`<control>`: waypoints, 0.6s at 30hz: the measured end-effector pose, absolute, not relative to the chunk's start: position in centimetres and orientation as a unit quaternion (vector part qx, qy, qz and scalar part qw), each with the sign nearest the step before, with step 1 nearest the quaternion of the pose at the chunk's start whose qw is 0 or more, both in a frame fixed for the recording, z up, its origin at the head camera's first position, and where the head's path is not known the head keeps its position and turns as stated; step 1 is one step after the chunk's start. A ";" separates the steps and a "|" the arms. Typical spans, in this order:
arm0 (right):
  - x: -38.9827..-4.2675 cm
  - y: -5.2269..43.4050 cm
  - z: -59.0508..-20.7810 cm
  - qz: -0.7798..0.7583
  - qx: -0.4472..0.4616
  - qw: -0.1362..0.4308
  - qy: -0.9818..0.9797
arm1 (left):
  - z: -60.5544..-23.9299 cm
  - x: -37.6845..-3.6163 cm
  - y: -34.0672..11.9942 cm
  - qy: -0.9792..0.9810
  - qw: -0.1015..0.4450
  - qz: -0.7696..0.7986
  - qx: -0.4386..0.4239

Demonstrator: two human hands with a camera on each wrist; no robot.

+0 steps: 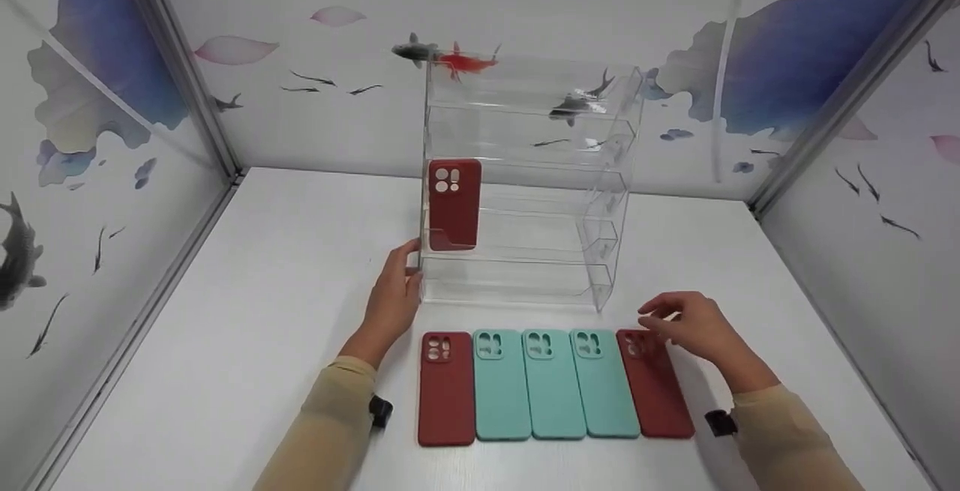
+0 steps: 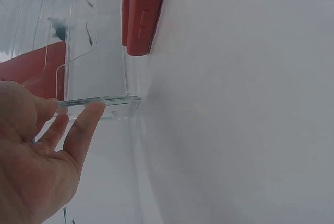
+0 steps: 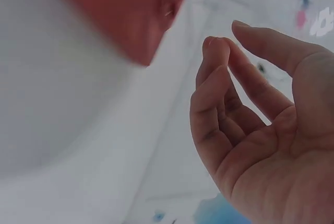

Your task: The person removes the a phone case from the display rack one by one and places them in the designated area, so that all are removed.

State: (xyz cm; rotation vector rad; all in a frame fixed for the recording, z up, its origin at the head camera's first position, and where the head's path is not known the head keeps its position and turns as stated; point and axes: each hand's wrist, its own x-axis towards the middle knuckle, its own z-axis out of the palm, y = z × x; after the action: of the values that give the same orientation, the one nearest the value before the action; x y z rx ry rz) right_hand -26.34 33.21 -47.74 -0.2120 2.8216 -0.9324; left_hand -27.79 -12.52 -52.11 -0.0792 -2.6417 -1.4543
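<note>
A clear acrylic tiered display rack (image 1: 525, 199) stands upright near the back of the white surface (image 1: 262, 311). One dark red silicone phone case (image 1: 454, 205) is stood upright at the left end of a middle tier, camera cut-outs uppermost, leaned back so that the tier's front lip retains it.

The left hand (image 1: 394, 300) is laid against the rack's lower left front corner; in the left wrist view the straight fingers (image 2: 78, 130) are seen touching the edge of the bottom acrylic plate, nothing being clasped. The contact appears to serve to steady the light rack.

Five cases are laid flat in a row in front of the rack, backs up: a red case at the left end (image 1: 446, 390), three teal silicone cases (image 1: 553, 384) in the middle, and a red case at the right end (image 1: 656, 393).

The right hand (image 1: 694, 326) is held just above the top of the right-end red case, fingers loosely curled, grip empty; contact cannot be confirmed.
</note>
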 end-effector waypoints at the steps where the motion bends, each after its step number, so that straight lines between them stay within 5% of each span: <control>1: -26.2 32.5 -47.3 -0.314 -0.081 0.077 0.943 | -52.1 -27.8 -12.6 -0.873 0.066 -0.482 -0.030; 18: -29.2 22.2 -40.9 -0.375 -0.233 -0.020 0.897 | -52.5 -28.0 -12.9 -0.862 0.074 -0.499 -0.041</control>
State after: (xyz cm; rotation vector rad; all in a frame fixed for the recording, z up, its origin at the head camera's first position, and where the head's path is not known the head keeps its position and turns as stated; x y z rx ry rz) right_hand -29.23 22.17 -40.93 -0.7415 2.8543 -1.1947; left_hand -27.99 -12.91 -52.45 -0.1245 -2.5873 -1.4989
